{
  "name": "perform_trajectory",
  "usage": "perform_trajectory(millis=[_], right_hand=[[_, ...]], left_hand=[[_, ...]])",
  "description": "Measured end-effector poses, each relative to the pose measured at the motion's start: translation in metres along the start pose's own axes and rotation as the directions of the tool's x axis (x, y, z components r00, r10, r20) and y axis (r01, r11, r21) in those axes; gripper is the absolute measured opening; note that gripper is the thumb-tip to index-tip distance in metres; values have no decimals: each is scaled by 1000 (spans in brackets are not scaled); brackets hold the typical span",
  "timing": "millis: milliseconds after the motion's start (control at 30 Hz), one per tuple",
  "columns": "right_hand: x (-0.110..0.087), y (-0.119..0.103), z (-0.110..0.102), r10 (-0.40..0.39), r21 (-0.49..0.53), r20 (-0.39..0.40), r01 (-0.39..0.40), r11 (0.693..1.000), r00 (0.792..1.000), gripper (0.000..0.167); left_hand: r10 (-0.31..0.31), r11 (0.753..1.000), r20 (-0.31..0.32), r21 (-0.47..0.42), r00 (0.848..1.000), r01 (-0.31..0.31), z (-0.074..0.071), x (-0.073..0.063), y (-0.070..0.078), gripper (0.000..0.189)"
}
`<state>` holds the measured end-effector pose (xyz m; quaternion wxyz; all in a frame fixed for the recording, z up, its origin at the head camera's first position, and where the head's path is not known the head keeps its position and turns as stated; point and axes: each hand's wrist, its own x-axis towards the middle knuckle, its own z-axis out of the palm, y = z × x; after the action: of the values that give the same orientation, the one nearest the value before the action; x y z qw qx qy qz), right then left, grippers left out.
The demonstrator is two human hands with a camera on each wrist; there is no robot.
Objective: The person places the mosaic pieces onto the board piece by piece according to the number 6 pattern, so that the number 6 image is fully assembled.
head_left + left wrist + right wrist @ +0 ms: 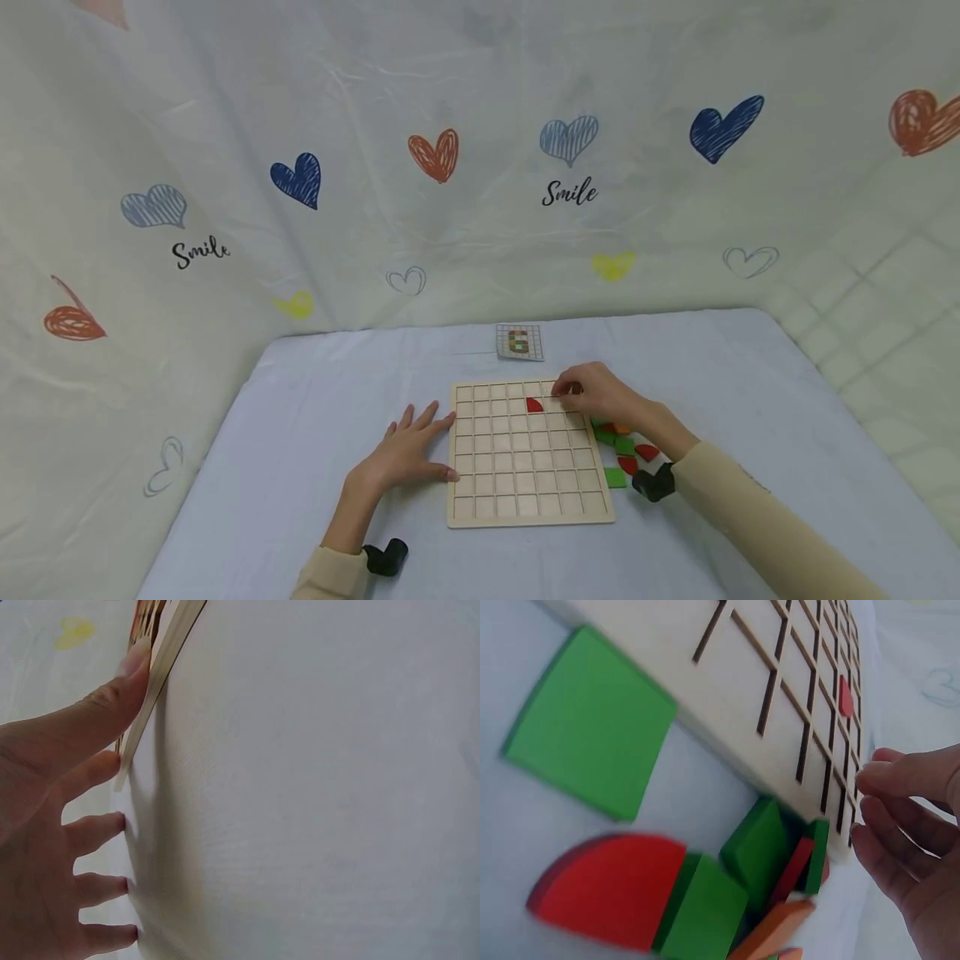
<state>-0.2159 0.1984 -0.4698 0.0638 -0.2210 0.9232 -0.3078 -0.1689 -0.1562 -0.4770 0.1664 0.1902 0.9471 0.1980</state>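
Observation:
A light wooden grid board (493, 439) lies on the white-covered table, with one red quarter-round piece (534, 406) in a cell of its upper part. My left hand (405, 452) is spread at the board's left side, thumb at the edge; in the left wrist view the thumb (112, 701) rests against the board's rim (169, 656). At the upper right corner, my right hand (600, 393) has its fingers bent over the cells. In the right wrist view its thumb and fingertips (874, 778) come close together; I cannot tell whether a piece is between them.
Beside the board's right edge lie loose pieces: a green square (592, 724), a red quarter-round (615, 889), an orange piece (772, 930) and several more, some leaning on each other. A small pattern card (519, 342) lies behind the board. Printed cloth (480, 233) hangs at the back.

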Motion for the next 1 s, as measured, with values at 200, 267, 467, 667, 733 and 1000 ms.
perform_trajectory(millis=[200, 267, 467, 667, 733, 1000], right_hand=[[-16, 10, -11, -10, -29, -10, 9, 1000, 1000, 9], [-21, 12, -14, -6, -26, -8, 6, 1000, 1000, 7], [-31, 18, -21, 92, 15, 54, -93, 996, 994, 7], [-38, 24, -23, 132, 15, 94, -134, 991, 987, 6], [-39, 25, -22, 143, 22, 116, -146, 989, 983, 7], [-43, 26, -19, 191, 33, 156, -198, 980, 969, 18]], left_hand=[[3, 1000, 1, -8, 1000, -3, -2, 1, 1, 95], [4, 1000, -5, -10, 1000, -4, -2, 1, 2, 95], [-10, 1000, -5, 0, 1000, 10, -2, 1, 2, 96], [-2, 1000, -5, -4, 1000, 2, -2, 2, 3, 95], [-8, 1000, -8, -8, 1000, 8, -2, 1, 3, 95], [-15, 1000, -10, -7, 1000, 15, -1, -2, 3, 95]])
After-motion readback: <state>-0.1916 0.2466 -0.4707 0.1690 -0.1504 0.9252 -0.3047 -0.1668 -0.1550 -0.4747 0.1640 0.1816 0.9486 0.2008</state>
